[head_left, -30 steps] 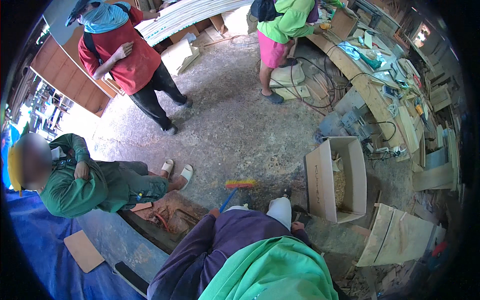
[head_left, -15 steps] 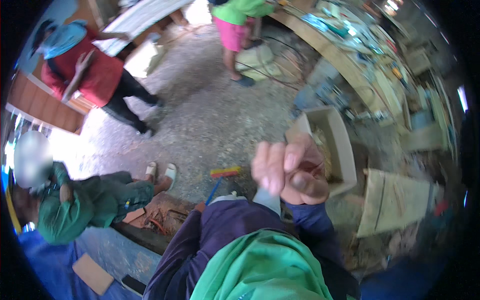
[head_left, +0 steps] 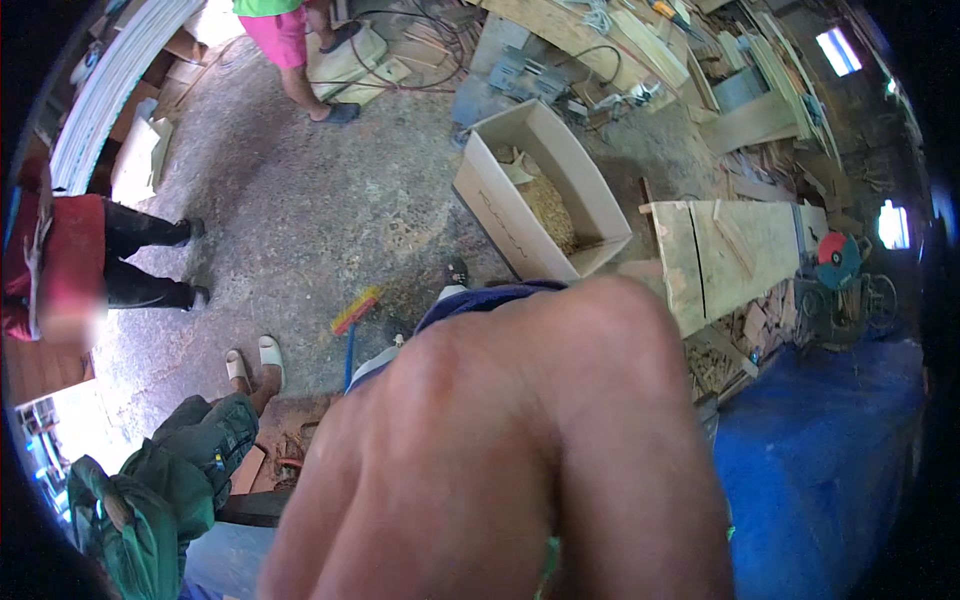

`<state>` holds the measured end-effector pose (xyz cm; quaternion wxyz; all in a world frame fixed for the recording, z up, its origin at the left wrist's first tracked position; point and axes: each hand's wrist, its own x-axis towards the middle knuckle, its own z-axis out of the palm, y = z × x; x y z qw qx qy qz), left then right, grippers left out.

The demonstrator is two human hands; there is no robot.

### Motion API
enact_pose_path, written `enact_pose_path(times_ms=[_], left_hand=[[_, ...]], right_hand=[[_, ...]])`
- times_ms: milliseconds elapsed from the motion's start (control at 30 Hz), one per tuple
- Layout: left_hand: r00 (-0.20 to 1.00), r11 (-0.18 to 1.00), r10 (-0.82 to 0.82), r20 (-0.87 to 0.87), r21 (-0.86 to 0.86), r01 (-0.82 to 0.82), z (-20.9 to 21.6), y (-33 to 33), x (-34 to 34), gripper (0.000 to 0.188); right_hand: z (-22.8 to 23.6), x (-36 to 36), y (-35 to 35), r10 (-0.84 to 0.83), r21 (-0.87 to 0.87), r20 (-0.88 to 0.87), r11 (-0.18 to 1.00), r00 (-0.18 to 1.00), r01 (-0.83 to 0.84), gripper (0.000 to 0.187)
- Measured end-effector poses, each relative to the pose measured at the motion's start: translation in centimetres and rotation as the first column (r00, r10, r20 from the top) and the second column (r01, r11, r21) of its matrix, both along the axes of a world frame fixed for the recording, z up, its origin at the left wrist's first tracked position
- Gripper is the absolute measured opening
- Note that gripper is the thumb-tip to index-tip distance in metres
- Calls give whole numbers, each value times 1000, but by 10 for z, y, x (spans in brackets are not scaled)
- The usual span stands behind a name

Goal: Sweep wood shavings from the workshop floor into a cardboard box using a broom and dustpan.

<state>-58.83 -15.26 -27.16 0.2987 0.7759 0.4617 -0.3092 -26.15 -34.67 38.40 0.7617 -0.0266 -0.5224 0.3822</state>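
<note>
A bare hand, apparently my right hand [head_left: 500, 420], fills the lower middle, very close and blurred. Its bent knuckles point up, and a narrow gap low down between its parts shows a bit of green cloth. The fingertips run out of the lower edge, so I cannot see what it touches or holds. My left hand does not show as a separate hand. Behind the knuckles part of my dark blue clothing [head_left: 480, 300] appears. Just beyond stands a cardboard box [head_left: 510, 215] with pale shavings [head_left: 545, 205] inside.
A yellow and red broom head [head_left: 355, 310] on a blue handle rests on the rough floor. Wooden boards [head_left: 720, 250] and a blue tarp [head_left: 820, 430] are at right. People in green [head_left: 180, 450], red [head_left: 70, 250] and pink shorts [head_left: 275, 38] stand at left and far left.
The hand has come much closer and now covers the lower middle. The view has swung right, so the box and the people sit further left, and more tarp shows.
</note>
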Motion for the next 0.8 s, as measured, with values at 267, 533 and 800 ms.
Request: enact_pose_path(times_ms=[267,533,800], left_hand=[[1000,1000,-17,-12,15,17,-9,1,13,29],[1000,1000,-1,-17,22,1,-13,6,11,28],[1000,998,24,-9,51,-24,-22,6,3,27]], right_hand=[[-11,16,-27,-96,-37,9,995,995,96,19],[-16,21,-34,-124,-58,10,990,992,125,20],[-8,27,-12,-109,-53,41,992,993,111,22]])
